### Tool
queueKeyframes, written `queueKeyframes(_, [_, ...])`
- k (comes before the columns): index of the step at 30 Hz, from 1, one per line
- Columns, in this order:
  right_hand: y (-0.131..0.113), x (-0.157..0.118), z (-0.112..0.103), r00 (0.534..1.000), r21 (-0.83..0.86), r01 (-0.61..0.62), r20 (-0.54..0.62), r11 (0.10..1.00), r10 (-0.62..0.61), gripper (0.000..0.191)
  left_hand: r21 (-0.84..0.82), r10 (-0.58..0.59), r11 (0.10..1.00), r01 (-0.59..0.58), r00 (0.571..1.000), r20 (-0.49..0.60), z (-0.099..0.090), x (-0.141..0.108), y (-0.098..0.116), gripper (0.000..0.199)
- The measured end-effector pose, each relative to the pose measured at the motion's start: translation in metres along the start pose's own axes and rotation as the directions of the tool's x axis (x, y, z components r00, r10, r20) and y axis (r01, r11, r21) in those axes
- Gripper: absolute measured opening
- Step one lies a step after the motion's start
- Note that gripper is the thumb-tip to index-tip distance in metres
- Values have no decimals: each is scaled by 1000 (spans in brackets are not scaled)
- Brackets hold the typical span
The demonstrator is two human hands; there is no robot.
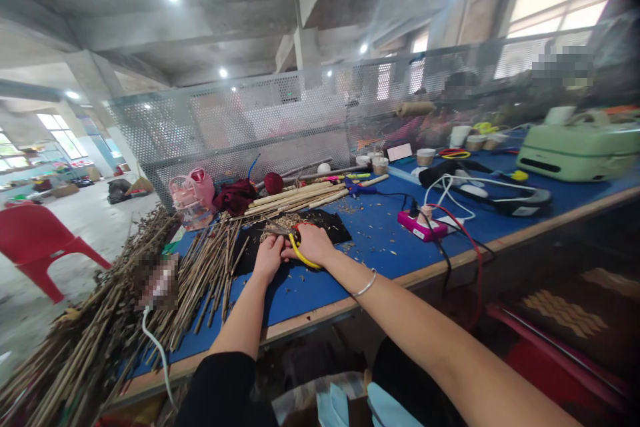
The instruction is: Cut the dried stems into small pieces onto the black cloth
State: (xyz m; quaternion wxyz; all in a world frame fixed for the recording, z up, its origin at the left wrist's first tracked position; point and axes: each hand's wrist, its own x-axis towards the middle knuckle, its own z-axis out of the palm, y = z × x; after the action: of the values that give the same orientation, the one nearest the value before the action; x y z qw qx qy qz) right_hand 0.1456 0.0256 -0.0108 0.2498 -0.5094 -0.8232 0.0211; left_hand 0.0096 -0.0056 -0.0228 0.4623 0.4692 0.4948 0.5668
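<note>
Near the middle of the blue table, my right hand (311,244) is closed around pruning shears with yellow and red handles (303,256). The metal blades point left, above a pile of short plant cuttings (290,221) on a black cloth (337,227). My left hand (271,255) is beside the blades with its fingers pressed together; what it pinches is too small to make out. Many thin brown stems (203,280) lie left of my left hand.
Pale peeled sticks (295,199), dark red yarn (273,183) and a pink bottle (194,197) are behind my hands. A pink power strip (423,225), cables and a green box (575,147) stand right. Bundled dry branches (85,340) hang over the left edge.
</note>
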Motion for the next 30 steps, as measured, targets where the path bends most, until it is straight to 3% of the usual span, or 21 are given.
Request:
queueKeyframes(11, [0, -2, -1, 999, -35, 39, 33, 999, -38, 75, 61, 27, 998, -28, 999, 17, -4, 1, -2, 27])
queueKeyframes(18, [-2, -1, 0, 992, -35, -33, 120, 999, 37, 74, 86, 15, 996, -15, 1000, 7, -4, 1, -4, 23])
queueKeyframes(30, [-4, -2, -5, 984, -72, -80, 152, 994, 91, 69, 63, -29, 998, 31, 999, -21, -3, 2, -3, 19])
